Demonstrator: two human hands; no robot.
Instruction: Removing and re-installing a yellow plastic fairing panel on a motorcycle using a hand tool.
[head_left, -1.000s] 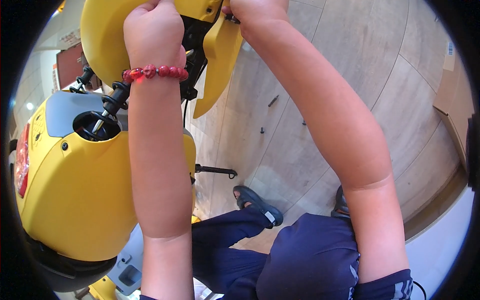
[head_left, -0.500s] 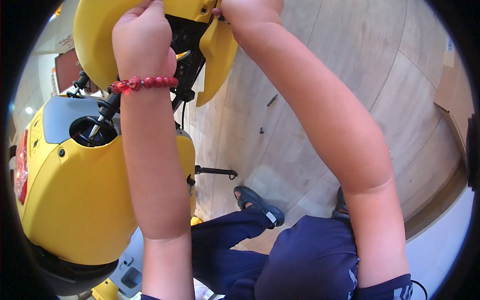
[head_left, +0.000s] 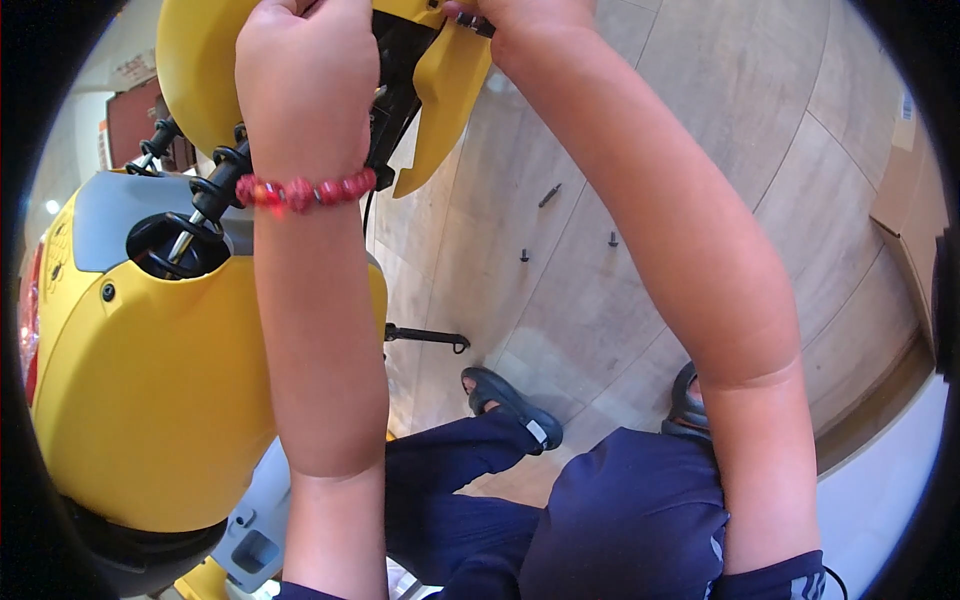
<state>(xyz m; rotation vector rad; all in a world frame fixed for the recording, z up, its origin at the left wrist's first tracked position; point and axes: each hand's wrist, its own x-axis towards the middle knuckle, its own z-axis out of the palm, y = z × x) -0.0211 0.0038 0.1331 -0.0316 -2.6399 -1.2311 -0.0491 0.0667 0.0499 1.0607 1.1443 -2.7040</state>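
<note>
My left hand (head_left: pixel 308 85) is closed against the yellow body panels (head_left: pixel 200 80) of a scooter, a red bead bracelet (head_left: pixel 305 192) round its wrist. Its fingertips are cut off by the upper edge, so what they grip is hidden. Beside a pointed yellow panel (head_left: pixel 440 110), my right hand (head_left: pixel 535 15) is also partly out of view. A small black cylindrical piece (head_left: pixel 473 22) with a shiny part shows between its fingers. Black frame parts (head_left: pixel 400 60) lie between the two hands. Below my left wrist are a coil-spring shock absorber (head_left: pixel 205 205) and the yellow rear body (head_left: pixel 160 390).
Two dark screws (head_left: pixel 613 240) and a short dark rod (head_left: pixel 549 195) lie on the wood-look floor (head_left: pixel 560 310). A black kickstand (head_left: pixel 430 337) juts out from the scooter near my sandalled foot (head_left: pixel 510 408). On the right stands an open cardboard box (head_left: pixel 905 190).
Both hands appear slightly lower and further right. My left hand has turned a little. A second screw, formerly hidden by my right forearm, now shows on the floor.
</note>
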